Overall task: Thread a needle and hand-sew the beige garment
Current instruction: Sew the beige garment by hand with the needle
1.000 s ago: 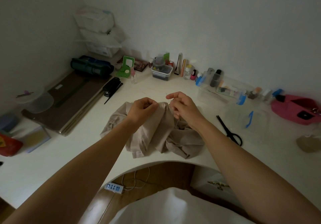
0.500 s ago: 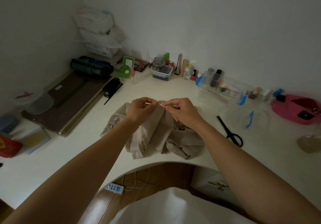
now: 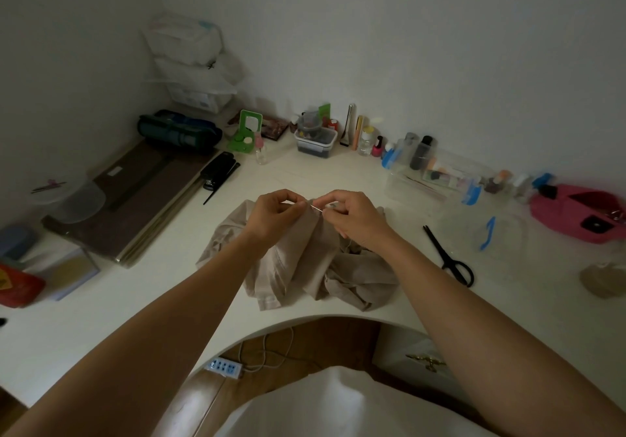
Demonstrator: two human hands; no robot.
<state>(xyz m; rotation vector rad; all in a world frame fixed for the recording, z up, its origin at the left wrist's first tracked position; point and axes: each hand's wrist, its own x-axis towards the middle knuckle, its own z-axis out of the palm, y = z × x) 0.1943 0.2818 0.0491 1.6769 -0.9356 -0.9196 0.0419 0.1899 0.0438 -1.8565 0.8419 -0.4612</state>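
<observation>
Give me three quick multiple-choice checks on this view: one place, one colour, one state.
1. Relative to the beige garment, the scissors lie: A) left B) right C) on top.
2. The scissors are: A) black B) red C) green.
3. The needle is: A) lying beside the scissors B) pinched between the left hand and right hand C) stuck upright in the garment.
Answers: B, they rest on the table to the garment's right. A, blades and handles are black. B, both hands meet at it above the garment.
</observation>
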